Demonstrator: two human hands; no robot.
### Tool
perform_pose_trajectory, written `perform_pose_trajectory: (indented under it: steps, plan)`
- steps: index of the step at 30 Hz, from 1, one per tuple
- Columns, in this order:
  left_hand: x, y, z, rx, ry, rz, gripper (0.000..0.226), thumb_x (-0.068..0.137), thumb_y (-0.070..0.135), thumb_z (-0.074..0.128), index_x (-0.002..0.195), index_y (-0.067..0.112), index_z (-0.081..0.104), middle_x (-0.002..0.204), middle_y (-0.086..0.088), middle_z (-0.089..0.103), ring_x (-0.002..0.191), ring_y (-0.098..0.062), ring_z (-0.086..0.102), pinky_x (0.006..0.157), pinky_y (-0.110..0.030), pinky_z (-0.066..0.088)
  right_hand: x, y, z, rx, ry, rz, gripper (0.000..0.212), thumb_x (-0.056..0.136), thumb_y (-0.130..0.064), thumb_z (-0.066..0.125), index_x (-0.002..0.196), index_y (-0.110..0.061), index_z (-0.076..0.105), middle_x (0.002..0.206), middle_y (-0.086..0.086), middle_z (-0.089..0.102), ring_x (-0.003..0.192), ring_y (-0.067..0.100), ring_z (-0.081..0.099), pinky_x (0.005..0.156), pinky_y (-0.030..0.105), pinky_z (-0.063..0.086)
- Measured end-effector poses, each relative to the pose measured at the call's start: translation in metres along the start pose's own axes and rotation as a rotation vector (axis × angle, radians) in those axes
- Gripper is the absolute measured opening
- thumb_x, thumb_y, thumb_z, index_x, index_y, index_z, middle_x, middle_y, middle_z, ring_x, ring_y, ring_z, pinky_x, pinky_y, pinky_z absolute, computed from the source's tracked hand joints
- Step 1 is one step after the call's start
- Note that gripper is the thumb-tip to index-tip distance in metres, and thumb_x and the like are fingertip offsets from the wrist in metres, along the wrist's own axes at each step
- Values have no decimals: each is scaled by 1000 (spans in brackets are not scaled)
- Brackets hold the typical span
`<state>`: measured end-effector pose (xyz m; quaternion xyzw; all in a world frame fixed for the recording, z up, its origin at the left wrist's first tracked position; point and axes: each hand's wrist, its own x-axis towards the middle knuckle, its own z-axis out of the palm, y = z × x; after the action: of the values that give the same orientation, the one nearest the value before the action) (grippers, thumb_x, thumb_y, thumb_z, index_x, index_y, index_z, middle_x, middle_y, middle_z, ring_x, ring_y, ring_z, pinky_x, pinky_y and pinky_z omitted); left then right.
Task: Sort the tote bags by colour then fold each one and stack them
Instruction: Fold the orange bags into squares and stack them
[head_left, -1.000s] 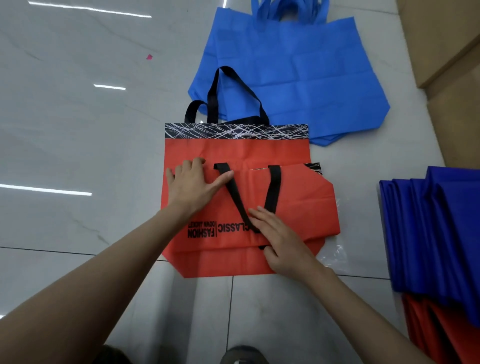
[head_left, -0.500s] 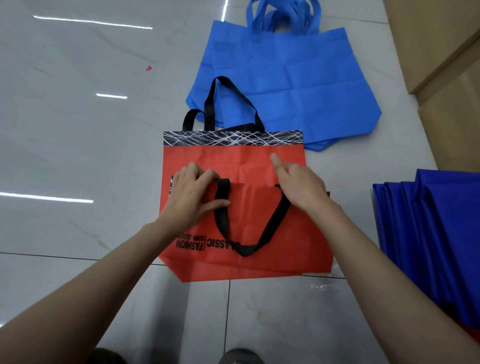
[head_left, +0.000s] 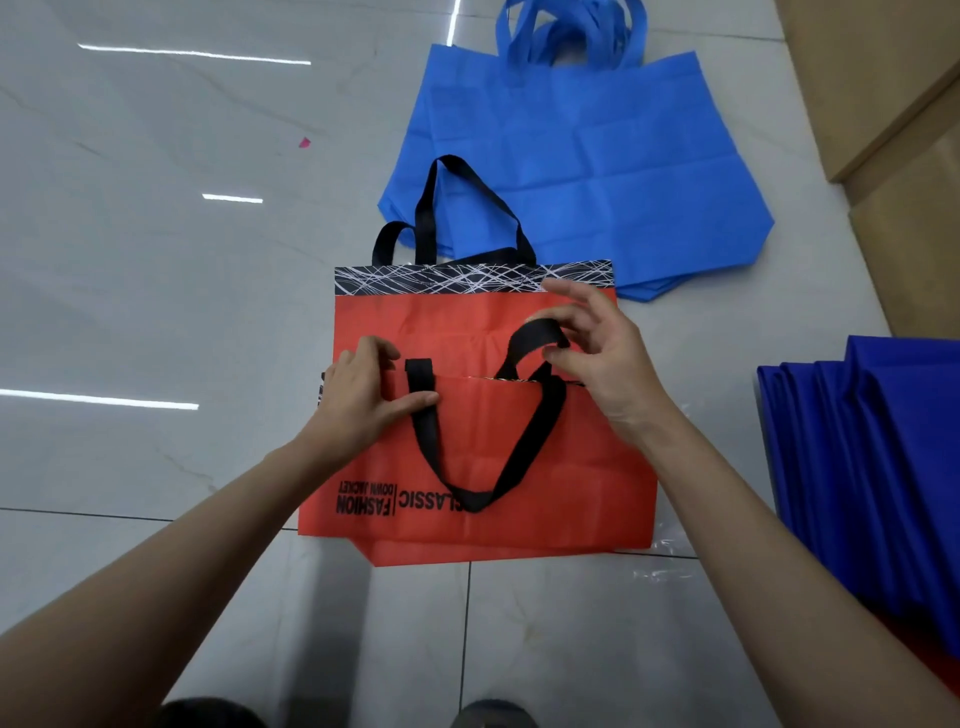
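A folded red tote bag (head_left: 587, 483) with black lettering lies on top of a flat red tote bag (head_left: 415, 322) that has a black-and-white patterned top band. My left hand (head_left: 363, 400) pinches the folded bag's top edge at the left, next to a black strap. My right hand (head_left: 597, 353) pinches a loop of the bag's second black handle (head_left: 535, 338) and holds it lifted. The first black handle (head_left: 457, 467) lies in a U across the folded bag.
Light blue tote bags (head_left: 587, 156) lie flat on the tiled floor (head_left: 156, 234) behind the red ones. A stack of folded dark blue bags (head_left: 872, 457) sits at the right, with red ones beneath. Cardboard boxes (head_left: 893, 78) stand at the far right.
My right hand moved from the folded bag's lower strap up to its top edge, then lifted a handle loop there. My left hand shifted from pressing flat to pinching the top edge.
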<state>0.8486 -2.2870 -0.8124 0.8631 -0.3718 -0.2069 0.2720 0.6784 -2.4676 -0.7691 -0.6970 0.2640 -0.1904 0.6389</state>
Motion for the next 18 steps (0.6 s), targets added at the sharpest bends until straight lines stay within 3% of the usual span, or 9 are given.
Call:
perform_pose_trajectory:
  steps: [3,6,8,11,13,15,18]
  plan:
    - [3,1,3,-26,4,-76,53,71,44,76,106,13,50,103,-3,55,105,-27,50,94,-45,39,-13,-15,5,126,-37,-86,53,77,15,58,119,-18,52,87,-1,59,88,8,57,88,25,44]
    - [2,5,5,-97,48,-127,55,72,40,77,108,11,49,101,-1,51,104,-27,49,94,-45,38,-32,-22,7,300,112,-94,44,78,4,61,114,-19,54,89,-3,55,89,10,55,86,23,46]
    - [1,4,8,-73,57,-146,53,72,40,77,107,11,49,95,1,49,99,-27,50,92,-44,39,-45,-18,9,286,202,-76,36,84,-3,61,116,-18,52,91,-2,53,89,7,55,86,20,45]
    - [5,-4,10,-26,2,-181,42,75,45,73,98,13,58,84,-1,55,94,-31,54,87,-45,43,-64,4,19,59,85,-47,33,84,-10,57,115,-22,54,86,-5,54,85,3,54,85,18,42]
    - [7,-7,12,-90,14,-216,37,76,42,73,97,15,58,83,-1,57,91,-31,56,88,-46,43,-76,29,25,-232,-80,-68,34,80,-14,50,110,-27,60,85,-5,57,88,4,54,97,23,37]
    - [9,-9,15,-230,38,-274,41,76,33,76,105,20,50,83,4,53,87,-23,53,92,-48,42,-86,55,23,-476,-157,-112,39,71,-18,40,96,-22,69,82,-3,58,88,6,50,108,34,27]
    - [8,-14,17,-338,18,-309,56,76,22,76,121,25,41,87,12,56,95,-21,57,96,-51,40,-97,78,19,-627,-167,-140,36,66,-16,38,79,-15,71,85,0,57,93,9,47,110,48,24]
